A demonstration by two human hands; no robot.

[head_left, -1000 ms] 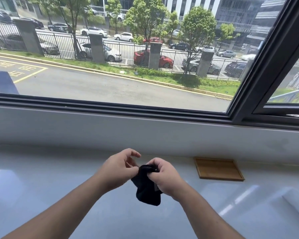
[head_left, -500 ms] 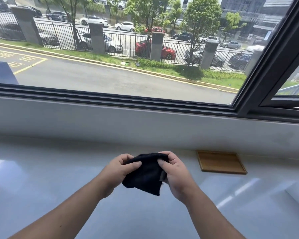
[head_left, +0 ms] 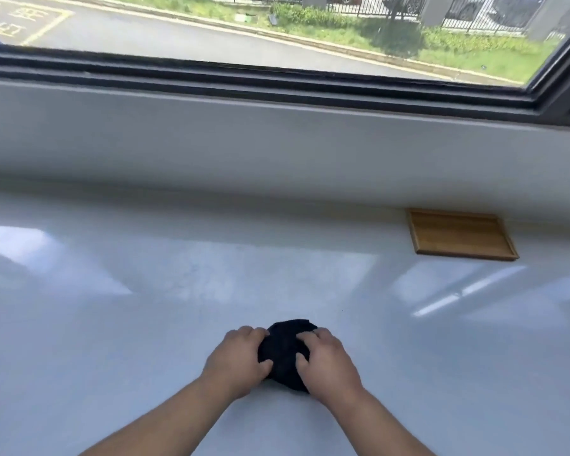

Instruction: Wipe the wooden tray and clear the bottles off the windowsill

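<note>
A small black cloth (head_left: 282, 348) is bunched between both hands, low over the glossy white windowsill (head_left: 145, 307). My left hand (head_left: 237, 362) grips its left side and my right hand (head_left: 326, 363) grips its right side, fingers curled into the fabric. A flat rectangular wooden tray (head_left: 459, 235) lies on the sill at the far right, against the white wall under the window, well apart from my hands. No bottles are in view.
A white wall band (head_left: 277, 139) rises behind the sill up to the dark window frame (head_left: 244, 77). Through the glass I see a road, grass and a fence. Bright reflections streak the sill surface.
The view has tilted down and my hands sit lower and nearer. The cloth, held spread between my hands before, is now bunched into a ball.
</note>
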